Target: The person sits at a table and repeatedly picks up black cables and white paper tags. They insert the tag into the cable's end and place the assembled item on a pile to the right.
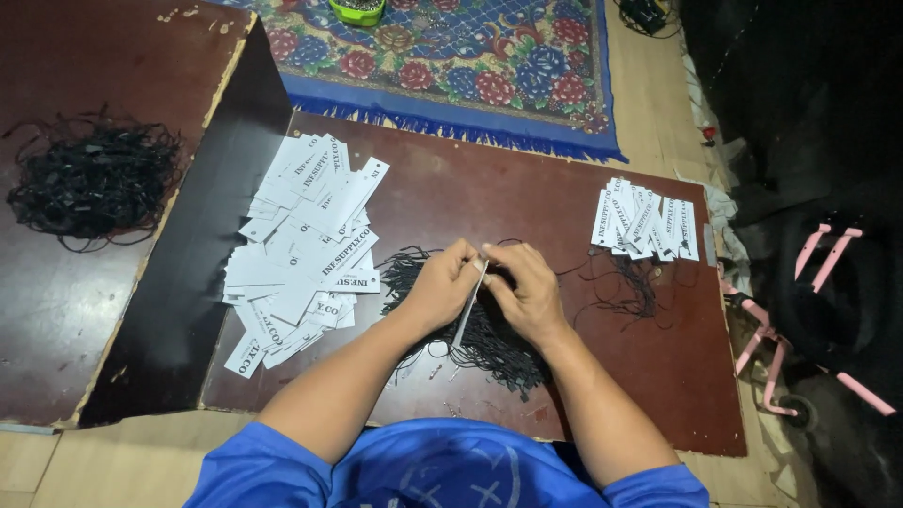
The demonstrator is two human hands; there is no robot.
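Seen from a head-worn camera looking down, a person in a blue shirt sits at a low dark brown bench [564, 202]. The two hands meet over the middle of the bench, and everything else is placed from there.

The left hand [444, 282] and the right hand [527, 287] are pressed close together, fingertips almost touching, and both pinch a narrow white paper tag [470, 306] that is seen edge-on and slants down between them. Whether a cord is already threaded through it cannot be told.

Directly under the hands, touching the bench, lies a loose tangle of thin black cords [480, 343].

To the left of the hands, a wide, untidy heap of white printed tags [301, 245] spreads over the bench, overlapping one another.

To the right of the hands, near the bench's far edge, a smaller fanned row of white tags [647, 224] lies with black cords trailing from it toward the person.

Far left of the hands, on a separate brown board [56, 310], sits a large pile of black cords [94, 179].

Beyond the hands, past the bench, lies a blue floral rug [470, 56] with a green bowl [357, 9] on it. Far right, pink metal frame parts [828, 254] show in shadow.
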